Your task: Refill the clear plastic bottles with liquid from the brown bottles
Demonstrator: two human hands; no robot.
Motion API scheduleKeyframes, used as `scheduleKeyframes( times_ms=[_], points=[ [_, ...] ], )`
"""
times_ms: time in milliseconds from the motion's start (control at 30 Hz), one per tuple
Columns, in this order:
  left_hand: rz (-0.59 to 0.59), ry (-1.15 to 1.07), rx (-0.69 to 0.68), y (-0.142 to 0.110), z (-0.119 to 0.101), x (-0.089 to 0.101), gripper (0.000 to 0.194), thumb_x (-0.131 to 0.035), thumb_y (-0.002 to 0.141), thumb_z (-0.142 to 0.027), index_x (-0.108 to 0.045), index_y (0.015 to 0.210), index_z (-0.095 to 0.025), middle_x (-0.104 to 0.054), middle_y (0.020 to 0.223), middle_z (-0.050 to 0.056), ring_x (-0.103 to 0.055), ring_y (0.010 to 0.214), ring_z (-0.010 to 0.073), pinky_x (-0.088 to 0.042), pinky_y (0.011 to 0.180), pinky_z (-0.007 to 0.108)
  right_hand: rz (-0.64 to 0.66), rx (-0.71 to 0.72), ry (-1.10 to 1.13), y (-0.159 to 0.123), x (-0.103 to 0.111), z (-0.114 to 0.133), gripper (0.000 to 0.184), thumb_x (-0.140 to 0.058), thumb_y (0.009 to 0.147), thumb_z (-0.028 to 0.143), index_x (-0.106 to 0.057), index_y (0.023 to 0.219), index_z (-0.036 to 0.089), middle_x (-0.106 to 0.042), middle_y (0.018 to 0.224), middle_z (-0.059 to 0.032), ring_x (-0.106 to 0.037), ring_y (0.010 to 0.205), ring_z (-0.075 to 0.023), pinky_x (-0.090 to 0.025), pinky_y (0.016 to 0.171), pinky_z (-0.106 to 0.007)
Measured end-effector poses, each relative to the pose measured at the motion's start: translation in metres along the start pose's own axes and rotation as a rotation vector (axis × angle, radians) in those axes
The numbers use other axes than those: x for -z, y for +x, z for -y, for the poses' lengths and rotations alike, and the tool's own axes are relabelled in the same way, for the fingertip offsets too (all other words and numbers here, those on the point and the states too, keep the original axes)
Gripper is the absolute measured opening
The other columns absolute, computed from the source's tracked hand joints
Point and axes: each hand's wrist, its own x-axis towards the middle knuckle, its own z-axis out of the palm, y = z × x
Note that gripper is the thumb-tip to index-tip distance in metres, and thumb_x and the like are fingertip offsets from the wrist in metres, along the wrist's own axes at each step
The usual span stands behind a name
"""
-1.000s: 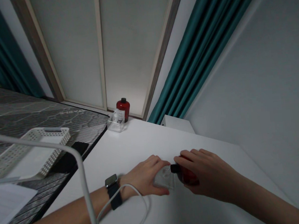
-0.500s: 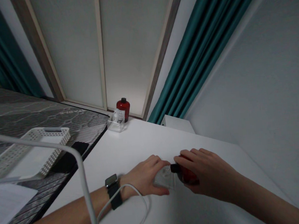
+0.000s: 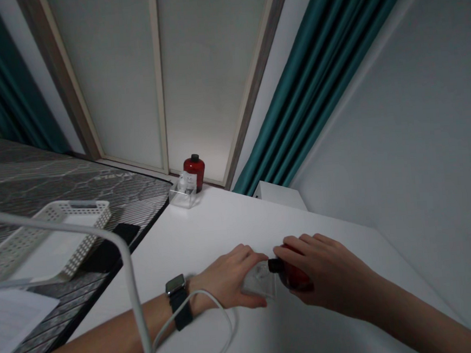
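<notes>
My right hand (image 3: 322, 270) is wrapped round a dark red bottle (image 3: 295, 278) with a black cap, tipped on its side so the cap points left. That cap sits at the right rim of a clear plastic box (image 3: 260, 280) on the white table. My left hand (image 3: 227, 278), with a watch at the wrist, grips the box from the left, thumb and fingers on opposite sides. Something whitish or clear shows inside the box, too faint to name. Most of the bottle's body is hidden behind my right fingers.
At the far table edge stand another red bottle (image 3: 195, 171) and a clear box (image 3: 183, 196) holding a whitish item. Left are a white basket (image 3: 99, 211), a black flat object (image 3: 126, 234) and paper (image 3: 19, 324). A white cable (image 3: 225, 313) loops over my left wrist.
</notes>
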Motion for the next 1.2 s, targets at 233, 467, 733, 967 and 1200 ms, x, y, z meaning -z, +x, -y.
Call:
scheduleKeyframes(
  times_ms=[233, 467, 733, 967, 1200],
  points=[
    [-0.002, 0.029, -0.013, 0.0004, 0.0019, -0.0018, 0.079, -0.083, 0.073, -0.044, -0.045, 0.139, -0.025, -0.058, 0.118, 0.008, -0.055, 0.112, 0.0297, -0.049, 0.097, 0.042, 0.012, 0.003, 0.004, -0.0013, -0.0005, -0.0001, 0.046, -0.071, 0.069, 0.024, -0.054, 0.112, 0.027, -0.067, 0.101, -0.0015, -0.063, 0.081, -0.0221, -0.042, 0.070, -0.035],
    [-0.009, 0.022, -0.017, 0.0000, 0.0038, -0.0030, 0.079, -0.083, 0.072, -0.044, -0.045, 0.139, -0.027, -0.058, 0.118, 0.008, -0.055, 0.112, 0.0295, -0.048, 0.097, 0.042, -0.012, 0.015, -0.019, -0.0007, -0.0002, -0.0017, 0.044, -0.072, 0.070, 0.025, -0.055, 0.111, 0.027, -0.067, 0.099, -0.0007, -0.063, 0.078, -0.0204, -0.042, 0.068, -0.034],
    [-0.012, 0.015, -0.014, 0.0002, 0.0017, -0.0016, 0.077, -0.083, 0.073, -0.043, -0.045, 0.138, -0.027, -0.058, 0.118, 0.008, -0.055, 0.112, 0.0297, -0.048, 0.097, 0.043, 0.011, 0.008, -0.022, 0.0004, 0.0006, -0.0013, 0.047, -0.073, 0.070, 0.025, -0.053, 0.113, 0.028, -0.067, 0.101, -0.0003, -0.063, 0.080, -0.0225, -0.042, 0.069, -0.035],
    [-0.008, 0.018, -0.009, 0.0004, 0.0030, -0.0025, 0.078, -0.083, 0.072, -0.044, -0.045, 0.138, -0.026, -0.058, 0.119, 0.008, -0.055, 0.112, 0.0298, -0.049, 0.096, 0.043, 0.013, 0.020, -0.037, 0.0009, -0.0002, -0.0019, 0.046, -0.072, 0.071, 0.024, -0.054, 0.113, 0.027, -0.067, 0.102, -0.0013, -0.063, 0.082, -0.0228, -0.041, 0.070, -0.035],
    [-0.003, 0.031, -0.007, 0.0003, 0.0022, -0.0023, 0.079, -0.084, 0.072, -0.044, -0.045, 0.138, -0.026, -0.058, 0.119, 0.008, -0.055, 0.112, 0.0293, -0.049, 0.097, 0.042, 0.011, 0.019, -0.059, 0.0008, 0.0001, -0.0018, 0.048, -0.076, 0.072, 0.027, -0.053, 0.113, 0.029, -0.067, 0.103, 0.0006, -0.062, 0.082, -0.0228, -0.040, 0.070, -0.035]
  ],
)
